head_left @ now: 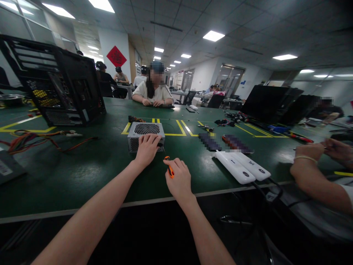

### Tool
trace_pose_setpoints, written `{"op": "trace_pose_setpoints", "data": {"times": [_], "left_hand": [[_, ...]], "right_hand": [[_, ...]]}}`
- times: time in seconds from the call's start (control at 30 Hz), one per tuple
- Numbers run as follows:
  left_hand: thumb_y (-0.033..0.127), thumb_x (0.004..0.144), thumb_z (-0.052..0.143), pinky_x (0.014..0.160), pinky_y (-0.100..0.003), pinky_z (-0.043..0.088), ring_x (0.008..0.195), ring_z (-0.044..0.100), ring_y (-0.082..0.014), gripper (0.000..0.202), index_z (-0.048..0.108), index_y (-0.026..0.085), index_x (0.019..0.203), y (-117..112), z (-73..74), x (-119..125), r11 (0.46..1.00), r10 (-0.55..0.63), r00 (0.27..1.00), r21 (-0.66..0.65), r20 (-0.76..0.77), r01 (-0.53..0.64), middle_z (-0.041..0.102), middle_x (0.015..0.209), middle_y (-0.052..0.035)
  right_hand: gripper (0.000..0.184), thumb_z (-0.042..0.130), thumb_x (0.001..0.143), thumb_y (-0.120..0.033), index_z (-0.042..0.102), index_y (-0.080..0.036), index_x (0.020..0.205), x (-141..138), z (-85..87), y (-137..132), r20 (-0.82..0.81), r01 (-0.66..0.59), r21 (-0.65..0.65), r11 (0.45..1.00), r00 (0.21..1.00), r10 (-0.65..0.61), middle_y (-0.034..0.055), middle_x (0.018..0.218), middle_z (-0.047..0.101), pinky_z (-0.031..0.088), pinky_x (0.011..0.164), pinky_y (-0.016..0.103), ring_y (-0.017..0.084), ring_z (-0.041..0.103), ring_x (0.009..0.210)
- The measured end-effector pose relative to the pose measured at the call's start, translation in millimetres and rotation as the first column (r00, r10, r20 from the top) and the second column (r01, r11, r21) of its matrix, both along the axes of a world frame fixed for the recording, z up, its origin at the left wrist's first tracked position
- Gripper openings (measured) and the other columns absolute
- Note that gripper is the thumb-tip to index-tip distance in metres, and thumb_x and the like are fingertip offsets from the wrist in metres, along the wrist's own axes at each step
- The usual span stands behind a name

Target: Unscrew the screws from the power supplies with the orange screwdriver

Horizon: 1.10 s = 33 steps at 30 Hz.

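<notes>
A grey metal power supply box (138, 131) with a round vent grille sits on the green table (82, 173) in front of me. My left hand (147, 149) lies on its near right corner, fingers curled over the top edge. My right hand (178, 178) is closed round an orange-handled screwdriver (169, 168), whose thin shaft points up toward the box's near right side.
A black open computer case (60, 84) stands at the left with loose coloured cables (33, 140). Two white power banks (242, 167) lie to the right. A person's arms (317, 173) rest at the right edge; another person (153, 94) sits opposite. Yellow tape lines mark the table.
</notes>
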<state>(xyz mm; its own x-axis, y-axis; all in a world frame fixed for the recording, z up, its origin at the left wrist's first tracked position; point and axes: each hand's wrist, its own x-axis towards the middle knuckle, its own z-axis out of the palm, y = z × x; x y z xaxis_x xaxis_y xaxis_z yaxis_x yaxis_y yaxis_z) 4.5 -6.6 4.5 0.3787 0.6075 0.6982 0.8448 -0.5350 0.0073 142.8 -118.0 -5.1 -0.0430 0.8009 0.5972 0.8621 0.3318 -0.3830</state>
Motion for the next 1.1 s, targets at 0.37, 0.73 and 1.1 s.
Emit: {"op": "trace_pose_setpoints", "data": {"times": [0.37, 0.73, 1.1], "left_hand": [[0.021, 0.082, 0.051, 0.091, -0.044, 0.029, 0.110, 0.039, -0.0283, 0.042, 0.047, 0.022, 0.124, 1.9, -1.0, -5.2, 1.000, -0.010, 1.000, -0.006, 0.006, 0.010, 0.051, 0.119, -0.0100], [0.020, 0.081, 0.050, 0.090, -0.044, 0.030, 0.107, 0.039, -0.0281, 0.042, 0.048, 0.024, 0.123, 1.9, 0.5, -3.8, 1.000, 0.009, 1.000, 0.003, -0.017, -0.009, 0.052, 0.117, -0.0092], [0.021, 0.081, 0.052, 0.089, -0.045, 0.031, 0.108, 0.038, -0.0287, 0.043, 0.048, 0.025, 0.123, 1.8, 0.0, -4.6, 1.000, 0.002, 1.000, -0.021, 0.008, -0.002, 0.050, 0.118, -0.0096]], "right_hand": [[0.022, 0.042, 0.087, -0.028, 0.055, -0.018, 0.102, -2.2, 3.6, 0.7, -0.130, 0.051, -0.054, 0.997, 0.990, -0.057, 0.0042, 0.086, 0.067, 0.042, 0.065, 0.027, 0.018, 0.062, 0.075], [0.025, 0.049, 0.082, -0.024, 0.055, -0.019, 0.105, -3.7, 5.2, 0.1, 0.013, 0.044, 0.001, 0.999, 0.999, -0.044, 0.0057, 0.092, 0.062, 0.041, 0.073, 0.031, 0.020, 0.057, 0.085], [0.026, 0.047, 0.081, -0.018, 0.057, -0.018, 0.104, -4.2, 1.2, 1.4, 0.147, 0.079, 0.038, 0.996, 0.986, -0.083, 0.0070, 0.090, 0.061, 0.038, 0.072, 0.033, 0.022, 0.054, 0.083]]}}
